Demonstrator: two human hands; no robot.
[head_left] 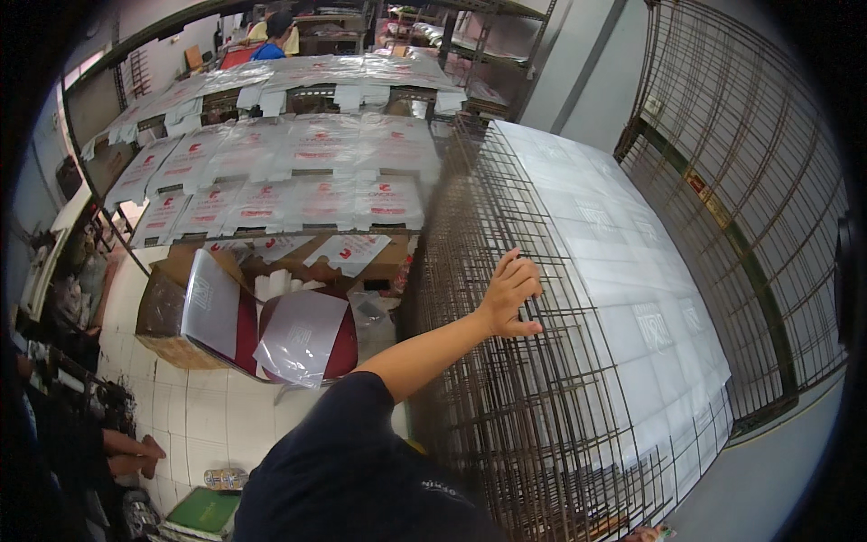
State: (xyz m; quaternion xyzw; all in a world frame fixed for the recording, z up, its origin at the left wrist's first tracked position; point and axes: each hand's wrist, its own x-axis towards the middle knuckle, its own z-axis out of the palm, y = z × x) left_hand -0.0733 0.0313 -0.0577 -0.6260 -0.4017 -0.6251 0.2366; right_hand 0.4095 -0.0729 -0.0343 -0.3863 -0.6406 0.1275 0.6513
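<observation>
Item one: left hand, in my head view reaching across to the right; fingers bent over, thumb set apart below, grasping the wire drying racks at a tilted frame.
Item two: right hand, barely in my view at the lower edge; I cannot tell its grip.
Item three: translucent plastic sheets, spread over the racks just right of the left hand, each marked with a white block emblem.
Item four: matching sheet on a red chair, same white emblem.
Item five: plastic bags, in rows ahead, red emblem and lettering.
Item six: dark sleeve, small white lettering, too small for me to read.
</observation>
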